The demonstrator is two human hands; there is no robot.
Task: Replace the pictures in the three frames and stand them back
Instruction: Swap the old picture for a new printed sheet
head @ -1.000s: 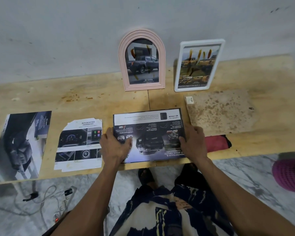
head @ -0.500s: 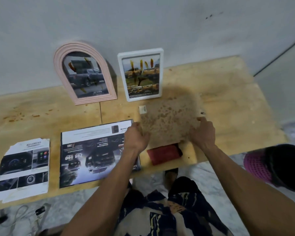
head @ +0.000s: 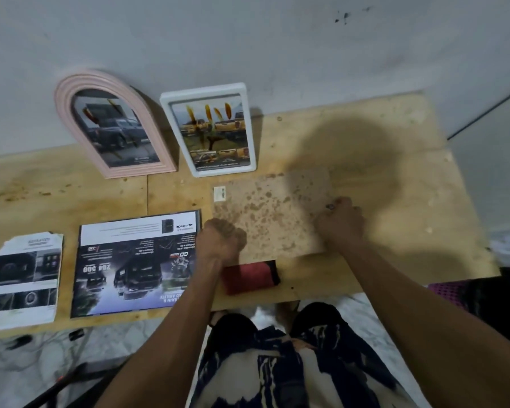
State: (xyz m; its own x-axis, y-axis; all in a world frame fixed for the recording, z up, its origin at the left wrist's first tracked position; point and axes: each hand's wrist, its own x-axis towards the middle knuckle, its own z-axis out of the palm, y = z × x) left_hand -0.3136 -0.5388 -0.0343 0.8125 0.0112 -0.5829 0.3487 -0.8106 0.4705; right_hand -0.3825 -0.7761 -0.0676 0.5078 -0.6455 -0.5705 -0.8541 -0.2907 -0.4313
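Observation:
A stained brown backing board (head: 271, 213) with a small white sticker lies flat on the wooden table (head: 395, 201). My left hand (head: 221, 240) grips its near left corner with curled fingers. My right hand (head: 340, 222) grips its right edge. A red object (head: 249, 276) pokes out from under the board's near edge. A pink arched frame (head: 112, 128) and a white rectangular frame (head: 209, 129) stand against the wall, each holding a truck picture. A large dark truck picture (head: 136, 263) lies flat to the left of my left hand.
A smaller trimmed dashboard picture (head: 22, 278) lies at the table's left front edge. Cables (head: 71, 337) lie on the marble floor below. A purple mesh item (head: 445, 293) sits past the table's right front corner. A grey wall backs the table.
Both hands left the dark truck picture and moved right onto the brown backing board, taking hold of its left corner and right edge. My view swung right with them.

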